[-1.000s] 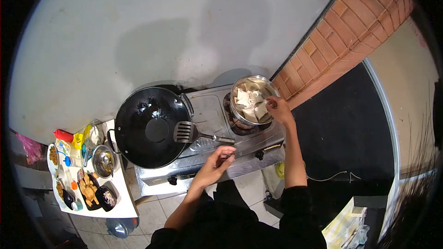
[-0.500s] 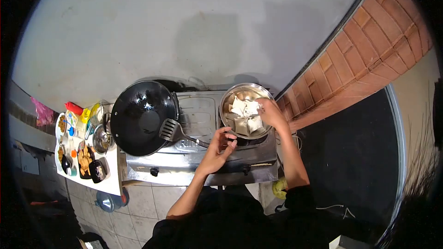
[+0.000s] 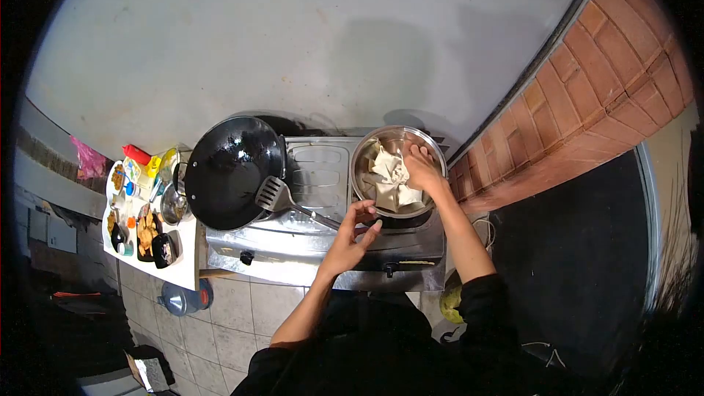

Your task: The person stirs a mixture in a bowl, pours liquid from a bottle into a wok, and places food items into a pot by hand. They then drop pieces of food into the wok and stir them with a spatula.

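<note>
A right hand (image 3: 421, 171), fingers spread, reaches over white wrapper-like pieces (image 3: 388, 165) at 3 o'clock inside a steel pot (image 3: 396, 136) — its grip hidden. The left hand (image 3: 347, 243), loosely curled, seemingly bare, nears the rim at 7 o'clock. Hard pressing could tear the pieces; a bump could dislodge the spatula (image 3: 298, 208) from the wok (image 3: 233, 172). A second earlier, the right hand was nearer the rim — now deeper.

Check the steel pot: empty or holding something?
Holding something: pale pieces lie inside the steel pot, beside the right hand. How full, cannot tell.
</note>
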{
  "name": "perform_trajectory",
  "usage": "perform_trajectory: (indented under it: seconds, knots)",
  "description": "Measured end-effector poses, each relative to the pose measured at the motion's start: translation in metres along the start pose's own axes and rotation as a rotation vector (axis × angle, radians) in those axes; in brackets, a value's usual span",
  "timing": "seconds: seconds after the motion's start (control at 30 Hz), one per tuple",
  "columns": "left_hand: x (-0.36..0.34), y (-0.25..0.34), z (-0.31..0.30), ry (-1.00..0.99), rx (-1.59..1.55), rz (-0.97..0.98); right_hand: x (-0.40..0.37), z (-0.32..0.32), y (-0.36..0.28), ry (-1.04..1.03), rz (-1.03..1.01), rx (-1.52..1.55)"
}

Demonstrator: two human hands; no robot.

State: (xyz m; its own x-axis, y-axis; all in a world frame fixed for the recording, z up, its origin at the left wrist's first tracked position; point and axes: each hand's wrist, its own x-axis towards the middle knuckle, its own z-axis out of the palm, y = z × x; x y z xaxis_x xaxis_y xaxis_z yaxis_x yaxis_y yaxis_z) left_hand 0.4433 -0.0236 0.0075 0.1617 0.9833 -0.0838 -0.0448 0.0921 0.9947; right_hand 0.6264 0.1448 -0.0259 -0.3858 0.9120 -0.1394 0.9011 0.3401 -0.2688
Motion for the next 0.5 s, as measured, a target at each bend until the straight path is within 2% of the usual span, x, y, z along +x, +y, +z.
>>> perform_trajectory:
  seconds: [0.1,0.13,0.23,0.3,0.37,0.4,0.43,0.5]
  knots:
    - [0.0,0.0,0.0,0.005,-0.032,-0.009,-0.008,-0.01,-0.007,-0.008,0.001,0.003]
    - [0.0,0.0,0.001,0.013,-0.034,-0.006,-0.009,-0.003,-0.005,0.071,-0.012,-0.027]
    - [-0.001,0.001,0.003,0.044,-0.03,0.01,-0.009,-0.01,-0.002,0.098,-0.022,0.01]
    - [-0.003,-0.002,0.002,0.038,-0.04,0.03,-0.012,-0.018,0.0,0.058,-0.032,0.033]
    - [-0.005,-0.007,0.0,0.036,-0.044,0.059,-0.012,-0.024,0.001,0.001,0.006,0.207]
    - [-0.005,-0.007,-0.001,0.026,-0.046,0.086,-0.016,-0.034,-0.002,-0.058,0.087,0.253]
    - [-0.004,-0.007,-0.002,0.03,-0.045,0.095,-0.018,-0.034,0.002,-0.052,0.08,0.25]
    - [-0.007,-0.005,-0.003,0.012,-0.086,0.048,-0.026,-0.033,0.007,0.129,-0.091,0.337]
